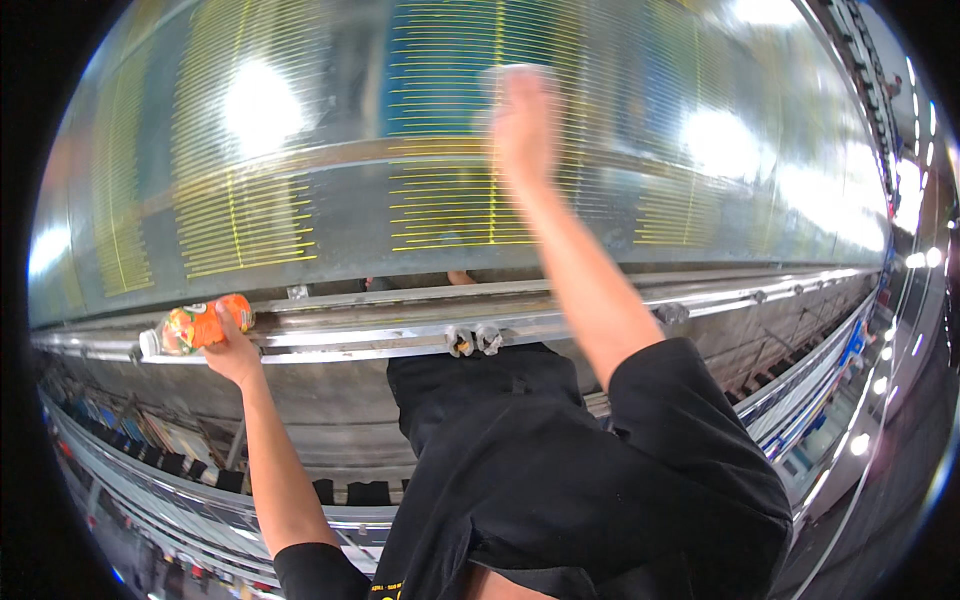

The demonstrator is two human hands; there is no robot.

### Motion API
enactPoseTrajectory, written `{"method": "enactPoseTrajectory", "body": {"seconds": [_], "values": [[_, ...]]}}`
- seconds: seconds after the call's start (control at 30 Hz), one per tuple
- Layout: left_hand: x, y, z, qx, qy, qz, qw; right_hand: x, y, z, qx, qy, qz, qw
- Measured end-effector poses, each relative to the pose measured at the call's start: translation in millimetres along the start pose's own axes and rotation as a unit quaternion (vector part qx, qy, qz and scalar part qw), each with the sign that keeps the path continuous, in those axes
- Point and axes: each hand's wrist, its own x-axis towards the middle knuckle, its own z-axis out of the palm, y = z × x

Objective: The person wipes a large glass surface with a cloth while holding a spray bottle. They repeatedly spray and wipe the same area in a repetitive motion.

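Observation:
My left hand (232,350) is closed around a clear plastic bottle (203,325) with an orange label. The bottle lies tilted over the metal rail, its white cap pointing left. Farther forward, my right hand (522,125) is over a large glossy, see-through panel (350,210) with rows of fine yellow lines. Motion blurs its fingers. A pale white cloth (520,72) shows at the fingertips and along the hand's left side; its exact shape is smeared. The hand covers part of the middle column of yellow lines.
A long metal rail (370,345) runs along the panel's near edge. Two small metal clamps (475,341) sit on it in front of my body. Behind me runs another rail with black blocks (368,493). Bright lamps reflect off the panel.

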Motion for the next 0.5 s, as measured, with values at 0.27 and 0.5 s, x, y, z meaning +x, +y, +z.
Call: {"method": "enactPoseTrajectory", "body": {"seconds": [0.27, 0.5], "values": [[-6, -18, -9, -0.065, -0.004, -0.016, 0.998, -106, 14, -60, -0.022, -0.320, -0.227, 0.920], [1, -3, 2, -0.049, -0.006, 0.009, 0.999, 105, 154, -78, -0.232, 0.143, 0.045, 0.961]]}}
